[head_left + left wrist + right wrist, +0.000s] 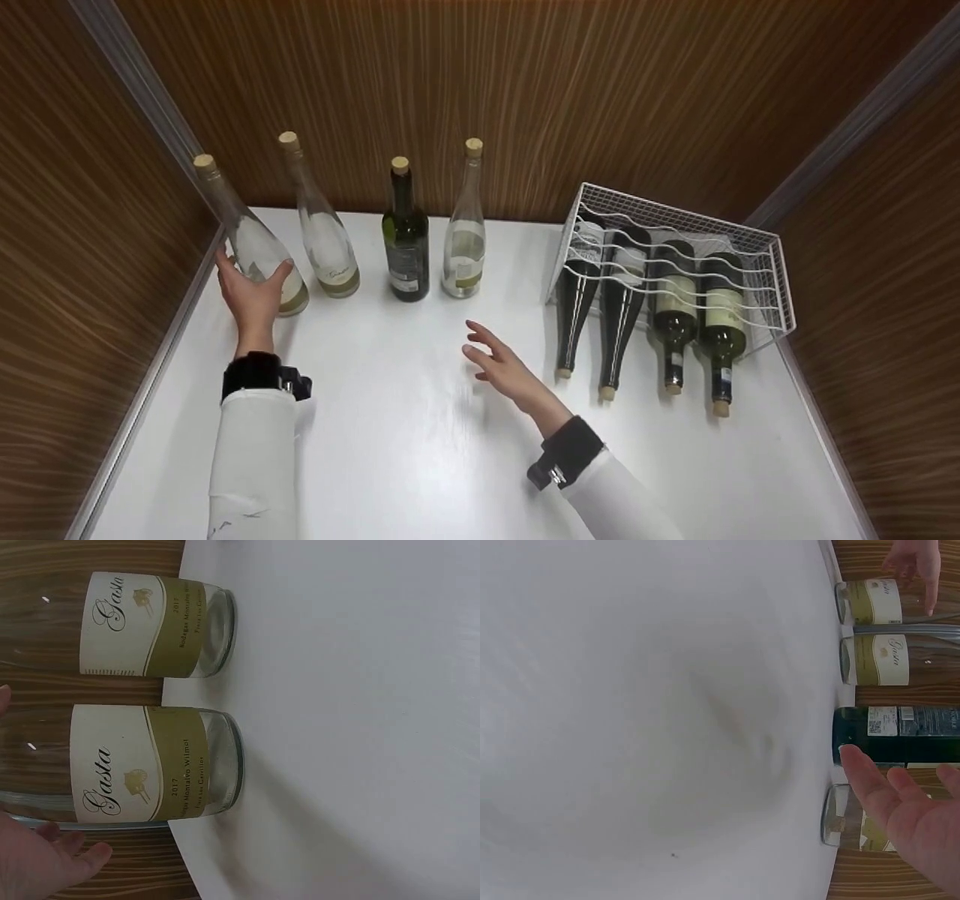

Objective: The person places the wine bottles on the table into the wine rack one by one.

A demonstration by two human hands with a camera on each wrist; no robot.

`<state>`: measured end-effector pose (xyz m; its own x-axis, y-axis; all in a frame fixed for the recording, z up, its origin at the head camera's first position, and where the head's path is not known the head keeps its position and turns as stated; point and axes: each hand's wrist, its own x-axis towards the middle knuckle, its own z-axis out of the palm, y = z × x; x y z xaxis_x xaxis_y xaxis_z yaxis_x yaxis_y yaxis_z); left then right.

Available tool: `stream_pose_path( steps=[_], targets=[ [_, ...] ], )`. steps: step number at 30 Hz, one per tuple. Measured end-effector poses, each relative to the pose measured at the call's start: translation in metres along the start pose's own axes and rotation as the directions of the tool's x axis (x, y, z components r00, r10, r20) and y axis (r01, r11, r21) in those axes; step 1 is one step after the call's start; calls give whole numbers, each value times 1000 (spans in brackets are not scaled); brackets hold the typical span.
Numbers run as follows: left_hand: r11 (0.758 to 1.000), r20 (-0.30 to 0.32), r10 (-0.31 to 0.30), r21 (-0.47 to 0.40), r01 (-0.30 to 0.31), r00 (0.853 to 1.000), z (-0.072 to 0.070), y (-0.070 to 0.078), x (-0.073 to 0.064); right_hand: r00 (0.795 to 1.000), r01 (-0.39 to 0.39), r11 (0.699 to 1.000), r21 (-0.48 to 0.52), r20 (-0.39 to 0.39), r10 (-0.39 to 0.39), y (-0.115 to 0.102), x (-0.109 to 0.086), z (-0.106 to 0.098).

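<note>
My left hand (253,296) is at the leftmost clear glass bottle (259,244), with thumb and fingers spread on either side of its body. In the left wrist view, extended fingers (56,862) lie beside this labelled bottle (139,763); firm contact cannot be made out. A second clear bottle (326,251) stands just right of it. My right hand (510,375) hovers over the white surface with loosely extended fingers, holding nothing. Nearest to it are a dark green bottle (406,255) and another clear bottle (464,255), both upright and corked.
At the right, a white wire rack (780,281) holds several dark corked bottles, necks pointing toward me. Brown wood-grain panels (480,75) enclose the white tabletop (390,450) at the back and both sides.
</note>
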<state>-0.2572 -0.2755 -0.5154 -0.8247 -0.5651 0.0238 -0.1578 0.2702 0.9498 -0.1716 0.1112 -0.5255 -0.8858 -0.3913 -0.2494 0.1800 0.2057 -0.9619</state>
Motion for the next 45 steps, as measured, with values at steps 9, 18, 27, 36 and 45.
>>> stream_pose_path(
  steps=[9, 18, 27, 36, 45],
  targets=[
    [999, 17, -32, -31, 33, 999, 1, 10, 10, 999, -6, 997, 74, 52, 2, -6, 10, 10],
    [1000, 31, -27, -6, 28, 999, 1, 13, 13, 999, -7, 997, 78, 54, 3, 5, 13, 14],
    [999, 27, 21, 47, -22, 999, 4, 14, 11, 999, -16, 997, 76, 49, 13, 4, 13, 13],
    [996, -2, 72, 60, -72, 997, 7, 11, 10, 999, -20, 997, 75, 50, 17, 7, 13, 12],
    [985, -9, 146, 98, -145, 989, 12, 12, 0, 998, -45, 994, 103, 50, 40, 6, 14, 9]
  ],
)
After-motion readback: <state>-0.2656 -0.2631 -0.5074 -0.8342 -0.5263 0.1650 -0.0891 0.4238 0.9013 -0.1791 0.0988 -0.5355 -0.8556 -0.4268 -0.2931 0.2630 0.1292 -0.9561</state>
